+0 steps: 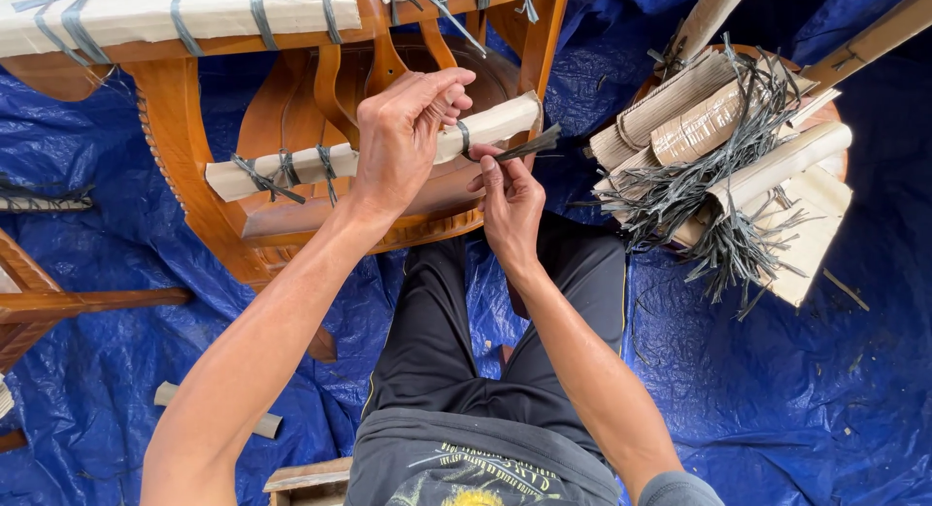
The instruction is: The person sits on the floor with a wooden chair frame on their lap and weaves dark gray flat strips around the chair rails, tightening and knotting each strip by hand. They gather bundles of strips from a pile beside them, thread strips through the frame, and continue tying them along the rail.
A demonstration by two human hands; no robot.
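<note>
A carved wooden chair [184,127] lies tipped in front of me, its rails wrapped in pale cardboard. My left hand [403,137] presses down on the cardboard wrap [490,122] around one rail. My right hand [510,200] pinches a grey plastic strap [529,145] that loops round the same wrap, just right of the left hand. Other grey straps [282,171] are tied along the rail to the left.
A heap of rolled cardboard pieces [699,118] and loose grey strap lengths [714,205] lies at right on a round wooden piece. A blue tarpaulin [777,389] covers the floor. More wooden furniture parts [58,302] sit at the left edge.
</note>
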